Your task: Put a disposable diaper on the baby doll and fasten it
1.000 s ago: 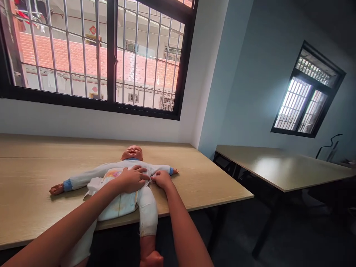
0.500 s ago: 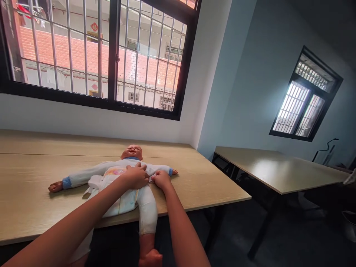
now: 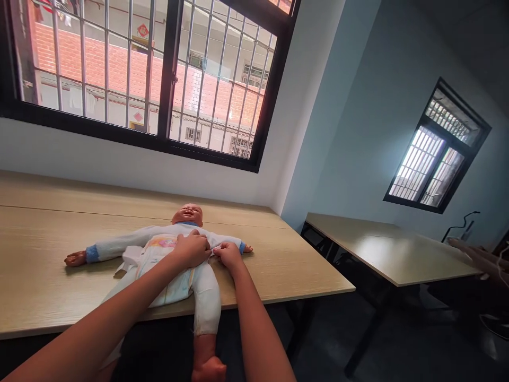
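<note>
A baby doll (image 3: 207, 297) lies on its back on the table, face up, in a white outfit with blue cuffs and collar. A printed diaper (image 3: 161, 242) covers its belly and hips. My left hand (image 3: 193, 249) lies over the diaper's upper front, fingers curled onto its waist edge. Beside it, at the doll's hip, my right hand (image 3: 228, 254) pinches the diaper's small white side tab (image 3: 214, 250). The fingertips of both hands almost meet there. On the other side, a loose white flap sticks out by the doll's waist. My left forearm hides part of one leg.
The wooden table (image 3: 286, 260) stands against the wall below a barred window (image 3: 167, 79). The doll's lower leg hangs over its front edge. A second table (image 3: 397, 249) is at the right, with a person's arm (image 3: 483, 260) over its far end.
The view has shifted slightly. Both hands stay at the diaper's side, the right still pinching the tab. At the far right, another person's arm has come into view over the second table.
</note>
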A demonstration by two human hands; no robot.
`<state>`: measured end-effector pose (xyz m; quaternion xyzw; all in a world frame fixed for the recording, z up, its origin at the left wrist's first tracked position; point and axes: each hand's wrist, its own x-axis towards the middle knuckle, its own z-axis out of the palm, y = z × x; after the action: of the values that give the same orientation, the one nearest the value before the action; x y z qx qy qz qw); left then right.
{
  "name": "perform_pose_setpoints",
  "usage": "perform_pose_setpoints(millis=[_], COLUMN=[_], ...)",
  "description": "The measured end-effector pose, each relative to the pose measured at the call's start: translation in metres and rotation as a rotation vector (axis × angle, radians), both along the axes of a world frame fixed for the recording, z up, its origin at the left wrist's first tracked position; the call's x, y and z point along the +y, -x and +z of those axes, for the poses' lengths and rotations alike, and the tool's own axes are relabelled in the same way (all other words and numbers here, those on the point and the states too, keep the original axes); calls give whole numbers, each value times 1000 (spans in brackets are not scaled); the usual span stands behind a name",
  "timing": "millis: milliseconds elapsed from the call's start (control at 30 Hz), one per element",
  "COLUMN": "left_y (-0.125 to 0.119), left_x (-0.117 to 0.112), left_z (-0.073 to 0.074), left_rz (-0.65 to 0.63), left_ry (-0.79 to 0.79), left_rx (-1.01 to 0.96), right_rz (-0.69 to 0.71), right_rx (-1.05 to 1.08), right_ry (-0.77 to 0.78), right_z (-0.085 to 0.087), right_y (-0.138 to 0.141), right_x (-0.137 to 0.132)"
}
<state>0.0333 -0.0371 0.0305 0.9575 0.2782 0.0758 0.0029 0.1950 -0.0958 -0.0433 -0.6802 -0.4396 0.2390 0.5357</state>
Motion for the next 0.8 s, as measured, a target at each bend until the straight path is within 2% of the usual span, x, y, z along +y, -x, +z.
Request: perform_pose_setpoints(millis=[133, 433, 800], left_y=[-6, -6, -6], left_x=[0, -2, -3], left_z=[-3, -5, -7], left_rz=[62, 61, 36], left_ry=[20, 34, -7], left_rx=[-59, -94, -110], right_rz=[2, 75, 151], right_rx=[92, 204, 189], right_ry=[12, -23, -69], right_z=[-1, -5, 1], right_y=[0, -3, 13], right_x=[0, 0, 4])
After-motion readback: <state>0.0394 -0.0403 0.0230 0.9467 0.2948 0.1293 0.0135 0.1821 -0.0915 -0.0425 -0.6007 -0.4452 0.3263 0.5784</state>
